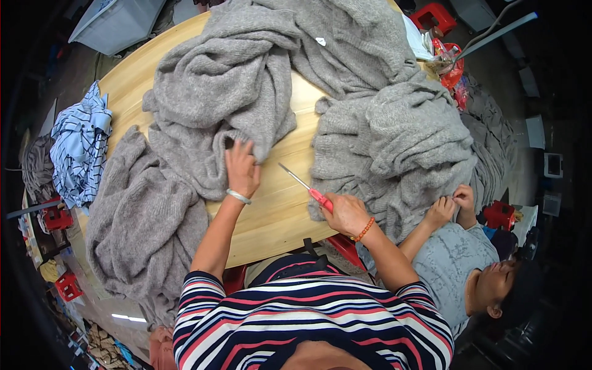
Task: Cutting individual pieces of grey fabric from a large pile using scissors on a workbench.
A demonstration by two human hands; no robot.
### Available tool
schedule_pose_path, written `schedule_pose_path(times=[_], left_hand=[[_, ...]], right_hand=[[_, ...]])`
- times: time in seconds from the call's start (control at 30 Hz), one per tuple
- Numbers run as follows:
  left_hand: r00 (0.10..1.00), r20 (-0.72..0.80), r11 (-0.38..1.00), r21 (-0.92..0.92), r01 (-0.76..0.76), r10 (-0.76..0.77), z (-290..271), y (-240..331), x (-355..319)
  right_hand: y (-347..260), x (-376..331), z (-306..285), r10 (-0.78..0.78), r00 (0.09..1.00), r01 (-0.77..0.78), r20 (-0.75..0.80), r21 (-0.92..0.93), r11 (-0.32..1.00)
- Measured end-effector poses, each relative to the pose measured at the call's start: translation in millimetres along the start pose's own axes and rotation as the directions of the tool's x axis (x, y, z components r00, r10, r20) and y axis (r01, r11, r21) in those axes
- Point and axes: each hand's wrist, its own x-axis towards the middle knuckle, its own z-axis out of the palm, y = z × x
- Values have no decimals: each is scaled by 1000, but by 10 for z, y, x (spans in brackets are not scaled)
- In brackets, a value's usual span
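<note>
Over the grey knit cloth (216, 92) heaped on the left of the table, my left hand (242, 169) lies at its lower edge. Its fingers are spread and slightly blurred, and they touch or hover just above the knit. My right hand (346, 214) is closed around the red handle of a slim pointed metal tool (299, 179). The tool's tip points up and left over the bare wood between the heaps; whether it is a pair of snips or a single blade I cannot tell.
The round wooden table (271, 213) bears more grey knit (407, 135) on the right and grey knit (148, 216) hanging off the left. A blue striped cloth (83, 142) lies at the left edge. At my right a co-worker's hands (449, 206) handle grey knit. Red stools (433, 17) stand around.
</note>
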Motion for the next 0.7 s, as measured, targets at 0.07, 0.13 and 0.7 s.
schedule_pose_path(times=[0.07,0.13,0.7], left_hand=[[997,-83,992,127,8,3,-148,-83,1],[942,-314,968,179,179,-116,-300,-317,-6],[936,278,869,492,56,-218,-369,-77,-234]], right_hand=[[44,-23,22,54,997,-54,-57,-1,999],[66,-40,45,69,996,-69,-56,4,998],[15,-223,258,110,989,-111,-99,-10,994]])
